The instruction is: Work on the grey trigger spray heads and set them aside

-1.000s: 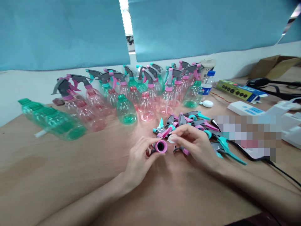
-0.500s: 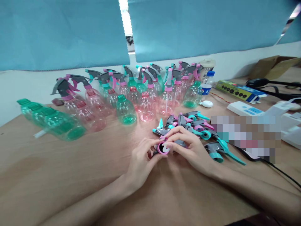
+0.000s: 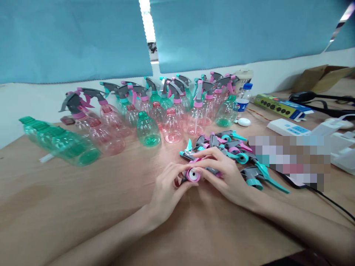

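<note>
My left hand [image 3: 166, 186] is closed round a grey spray head with a pink screw cap [image 3: 193, 174], its open end turned towards me. A small white disc sits inside the cap. My right hand [image 3: 223, 175] meets it from the right, fingertips pinched against the cap's rim. Both hands rest low over the wooden table [image 3: 83, 207]. Just behind them lies a heap of loose spray heads [image 3: 230, 147] in grey, pink and teal.
Several pink and green spray bottles [image 3: 172, 111] stand at the back, some without heads. Green bottles [image 3: 61, 142] lie on their side at left. At right are a power strip [image 3: 288, 127], a blue-yellow box [image 3: 280, 106], black cables and a cardboard box [image 3: 321, 77].
A second ago my right hand held the white disc apart from the cap. It has brought the disc to the pink cap and pressed it in; both hands now meet on the cap.
</note>
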